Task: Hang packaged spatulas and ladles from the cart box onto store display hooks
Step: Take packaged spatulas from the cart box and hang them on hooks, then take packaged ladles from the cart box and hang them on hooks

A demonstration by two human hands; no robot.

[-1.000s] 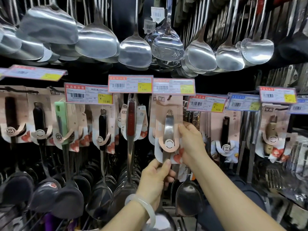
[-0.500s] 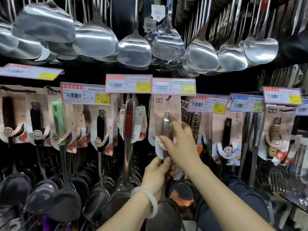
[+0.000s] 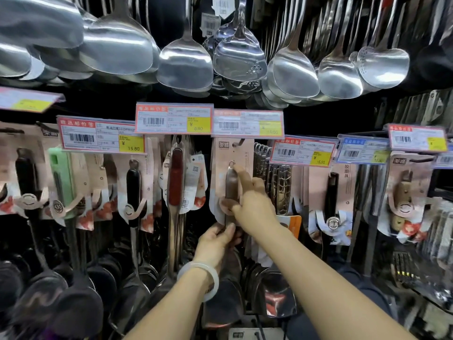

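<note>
steel ladles and spatulas (image 3: 183, 67) hung in a crowded row well above both hands, their bowls shining. below them, level with the right hand and spreading to both sides of it, ran a row of carded utensils on display hooks, each hook fronted by a price tag (image 3: 248, 123). the packaged spatula (image 3: 231, 182) hung directly in front of the hands, its pink backing card (image 3: 220, 168) up on a hook (image 3: 238, 143) just under the price tag and its steel handle running down the card. the right hand (image 3: 253, 204) lay against the card's front, forefinger stretched up to the loop at the top of the handle, thumb and other fingers curled round the handle at the card's lower clip. the left hand (image 3: 218, 244), just beneath the right, pinched the spatula's shaft below the card between thumb and fingers. a pale bangle (image 3: 206, 278) circled the left wrist. an orange card (image 3: 293, 224) showed just to the right of the right wrist.
</note>
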